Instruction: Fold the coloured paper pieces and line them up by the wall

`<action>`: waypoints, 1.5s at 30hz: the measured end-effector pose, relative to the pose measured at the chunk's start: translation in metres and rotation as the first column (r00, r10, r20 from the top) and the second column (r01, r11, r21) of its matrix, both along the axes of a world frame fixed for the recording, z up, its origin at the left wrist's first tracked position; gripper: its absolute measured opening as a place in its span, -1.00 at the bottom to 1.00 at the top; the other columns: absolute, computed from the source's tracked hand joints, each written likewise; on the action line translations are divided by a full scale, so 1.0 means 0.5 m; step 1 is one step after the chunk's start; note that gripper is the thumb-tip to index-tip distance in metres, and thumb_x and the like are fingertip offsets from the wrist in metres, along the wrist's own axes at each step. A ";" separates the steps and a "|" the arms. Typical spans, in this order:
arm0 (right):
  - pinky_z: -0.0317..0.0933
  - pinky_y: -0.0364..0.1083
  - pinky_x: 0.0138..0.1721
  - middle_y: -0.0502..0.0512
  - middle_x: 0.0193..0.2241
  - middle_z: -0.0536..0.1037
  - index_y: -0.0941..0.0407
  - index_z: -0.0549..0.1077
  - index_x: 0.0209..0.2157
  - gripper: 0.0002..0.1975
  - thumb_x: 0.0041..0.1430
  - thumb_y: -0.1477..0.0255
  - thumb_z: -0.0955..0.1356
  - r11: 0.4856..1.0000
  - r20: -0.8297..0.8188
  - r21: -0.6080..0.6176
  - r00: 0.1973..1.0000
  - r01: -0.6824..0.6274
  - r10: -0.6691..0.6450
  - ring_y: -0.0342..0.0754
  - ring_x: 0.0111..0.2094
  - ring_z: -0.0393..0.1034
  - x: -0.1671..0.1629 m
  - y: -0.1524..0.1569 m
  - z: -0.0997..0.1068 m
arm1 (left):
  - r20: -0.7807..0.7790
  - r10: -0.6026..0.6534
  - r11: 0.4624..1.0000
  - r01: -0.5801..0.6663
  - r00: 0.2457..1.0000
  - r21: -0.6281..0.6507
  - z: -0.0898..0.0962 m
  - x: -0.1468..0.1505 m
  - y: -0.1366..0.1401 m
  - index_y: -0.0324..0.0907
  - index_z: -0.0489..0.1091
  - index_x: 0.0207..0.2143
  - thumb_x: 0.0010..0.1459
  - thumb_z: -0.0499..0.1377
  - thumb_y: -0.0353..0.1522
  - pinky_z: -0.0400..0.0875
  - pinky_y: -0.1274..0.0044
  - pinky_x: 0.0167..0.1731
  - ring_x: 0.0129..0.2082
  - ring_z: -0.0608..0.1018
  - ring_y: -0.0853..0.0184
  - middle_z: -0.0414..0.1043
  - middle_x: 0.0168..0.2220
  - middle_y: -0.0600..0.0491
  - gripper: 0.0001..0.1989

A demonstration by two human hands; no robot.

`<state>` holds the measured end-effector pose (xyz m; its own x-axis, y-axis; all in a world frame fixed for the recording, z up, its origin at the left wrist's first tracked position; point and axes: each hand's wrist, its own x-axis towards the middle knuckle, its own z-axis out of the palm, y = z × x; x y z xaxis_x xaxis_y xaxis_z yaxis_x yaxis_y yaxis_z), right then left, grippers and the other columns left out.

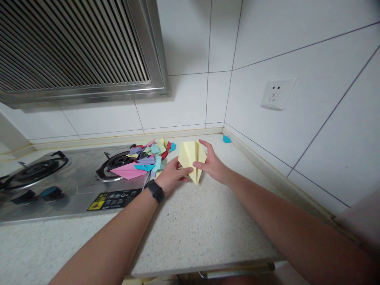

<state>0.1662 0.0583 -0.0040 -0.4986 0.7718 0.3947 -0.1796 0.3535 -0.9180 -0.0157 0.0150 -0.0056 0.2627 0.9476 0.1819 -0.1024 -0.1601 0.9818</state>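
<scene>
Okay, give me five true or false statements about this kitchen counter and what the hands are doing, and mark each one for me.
1. The left hand and right hand both hold the pale yellow folded paper. True.
2. The watch is on the right wrist. False: the black watch is on the left wrist.
3. The heap of colored folded papers lies partly over the stove. True.
4. A plug is in the wall socket. False: the wall socket has no plug in it.
5. A small blue paper lies apart from the heap. True.
</scene>
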 end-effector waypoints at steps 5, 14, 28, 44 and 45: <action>0.34 0.18 -0.03 0.11 -0.06 0.44 -0.11 -0.17 0.26 -0.11 0.05 0.39 0.43 1.000 -0.037 0.002 0.999 -0.031 0.031 0.06 -0.10 0.44 -0.002 -0.001 0.000 | 0.004 -0.005 1.000 0.005 1.000 -0.020 0.000 0.000 0.003 -0.21 0.32 -0.04 0.01 0.33 -0.32 0.46 0.61 -0.51 -0.30 0.53 0.34 0.46 -0.15 -0.07 -0.54; 0.31 0.19 -0.01 0.13 -0.03 0.41 -0.10 -0.21 0.26 -0.12 0.09 0.34 0.42 1.000 -0.006 -0.009 1.000 -0.022 0.022 0.08 -0.06 0.41 0.000 0.000 0.002 | 0.037 -0.028 0.999 0.029 0.999 -0.026 0.002 -0.001 0.002 -0.23 0.32 -0.06 0.02 0.33 -0.31 0.44 0.63 -0.49 -0.33 0.54 0.37 0.49 -0.15 -0.08 -0.55; 0.31 0.15 0.02 0.15 0.03 0.37 -0.08 -0.12 0.25 -0.13 0.04 0.39 0.45 0.999 -0.002 0.032 1.000 0.028 -0.028 0.07 0.00 0.37 -0.001 0.000 0.002 | 0.009 -0.012 1.000 0.012 1.000 -0.015 0.003 0.003 -0.005 -0.20 0.33 -0.03 -0.01 0.34 -0.27 0.45 0.61 -0.47 -0.28 0.54 0.32 0.46 -0.10 -0.10 -0.51; 0.33 0.09 0.01 0.16 -0.01 0.45 0.03 0.18 0.08 -0.38 0.01 0.41 0.46 0.995 0.032 0.029 0.994 0.100 -0.101 0.07 -0.02 0.40 -0.015 -0.004 0.001 | -0.054 0.086 0.994 -0.082 0.995 0.071 0.010 0.009 0.000 -0.20 0.31 -0.01 -0.10 0.38 -0.32 0.45 0.56 -0.45 -0.37 0.53 0.38 0.44 -0.11 -0.07 -0.43; 0.34 0.09 0.00 0.15 -0.03 0.46 0.02 0.20 0.06 -0.41 0.01 0.41 0.46 0.994 0.037 0.030 0.994 0.102 -0.103 0.06 -0.04 0.41 -0.015 -0.005 0.002 | -0.052 0.087 0.994 -0.083 0.995 0.072 0.011 0.009 -0.001 -0.20 0.31 -0.02 -0.10 0.39 -0.31 0.45 0.56 -0.45 -0.37 0.53 0.38 0.44 -0.11 -0.07 -0.43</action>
